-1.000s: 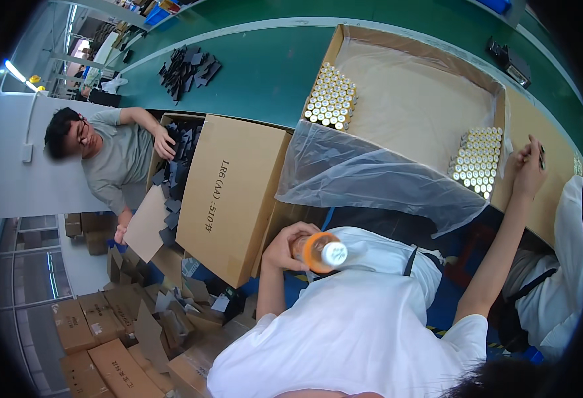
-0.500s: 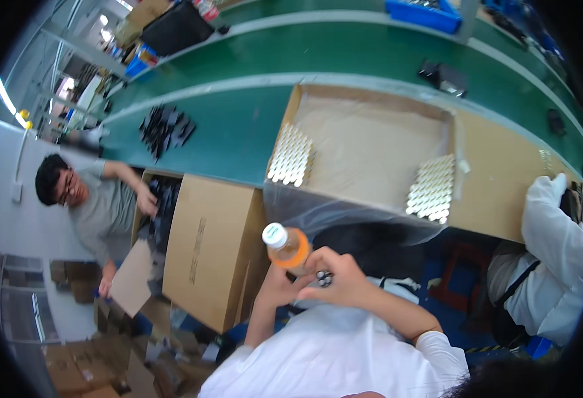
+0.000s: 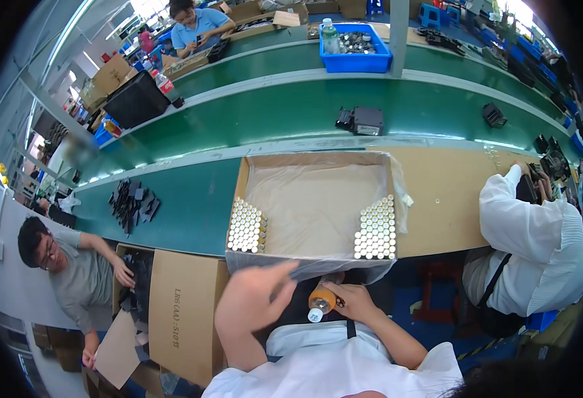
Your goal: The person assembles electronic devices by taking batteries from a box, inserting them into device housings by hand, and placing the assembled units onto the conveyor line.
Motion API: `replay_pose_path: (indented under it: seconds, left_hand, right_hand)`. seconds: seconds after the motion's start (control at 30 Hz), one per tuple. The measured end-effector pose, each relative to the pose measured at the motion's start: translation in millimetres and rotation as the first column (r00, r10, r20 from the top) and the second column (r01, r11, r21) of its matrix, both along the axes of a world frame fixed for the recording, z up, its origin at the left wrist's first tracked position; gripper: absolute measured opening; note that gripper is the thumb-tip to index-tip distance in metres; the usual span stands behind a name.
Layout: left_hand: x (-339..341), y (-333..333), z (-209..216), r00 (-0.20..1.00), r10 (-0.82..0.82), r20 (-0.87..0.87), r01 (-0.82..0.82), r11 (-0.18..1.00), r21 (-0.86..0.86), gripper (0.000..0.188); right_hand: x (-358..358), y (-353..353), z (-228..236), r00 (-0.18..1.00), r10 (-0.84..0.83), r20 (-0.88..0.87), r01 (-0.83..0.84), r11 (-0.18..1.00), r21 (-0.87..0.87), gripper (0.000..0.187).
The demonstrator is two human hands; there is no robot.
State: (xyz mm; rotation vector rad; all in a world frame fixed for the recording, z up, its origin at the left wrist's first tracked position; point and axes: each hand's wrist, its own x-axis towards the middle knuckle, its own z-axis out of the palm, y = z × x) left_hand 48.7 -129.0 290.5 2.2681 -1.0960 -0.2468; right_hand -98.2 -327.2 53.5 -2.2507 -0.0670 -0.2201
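My right hand [image 3: 354,302] grips a bottle of orange drink [image 3: 321,298], tilted so its white cap points down toward my lap. Several small dark-ended cylinders [image 3: 340,302], perhaps batteries, show in that same hand. My left hand [image 3: 255,298] is raised to the left of the bottle, smeared by motion, with its index finger stretched toward the carton's front edge and nothing visible in it. Just beyond is a shallow cardboard box [image 3: 237,192] lined with clear film. Upright batteries stand packed in its left corner [image 3: 246,225] and its right corner [image 3: 376,229].
A tall carton [image 3: 186,305] stands at my left, beside a person [image 3: 72,278] reaching into a box of dark parts. Another person in white [image 3: 530,245] works at right. Black parts [image 3: 133,204] lie on the green bench [image 3: 185,199]; a blue bin [image 3: 355,61] stands beyond.
My left hand has left the bottle and moved up and left. The bottle, now only in my right hand, has tipped cap-down. The view has tilted up, showing more of the benches beyond.
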Motion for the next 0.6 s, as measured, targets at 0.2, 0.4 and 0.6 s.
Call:
replay_pose_path:
  seconds: [0.2, 0.4, 0.6]
  left_hand:
    - [168, -198, 31, 0.986, 0.002, -0.166, -0.009, 0.999, -0.043, 0.052]
    - [317, -311, -87, 0.907, -0.278, 0.315, 0.206, 0.948, 0.243, 0.114]
    - [338, -336, -128, 0.785, -0.552, 0.281, 0.468, 0.826, 0.315, 0.107]
  right_hand:
    - [7, -11, -45, 0.994, -0.05, -0.094, 0.058, 0.995, 0.085, 0.057]
    - [-1, -23, -36, 0.911, -0.123, -0.393, 0.158, 0.986, 0.056, 0.054]
    - [-64, -37, 17, 0.806, -0.209, -0.555, 0.337, 0.931, 0.139, 0.04]
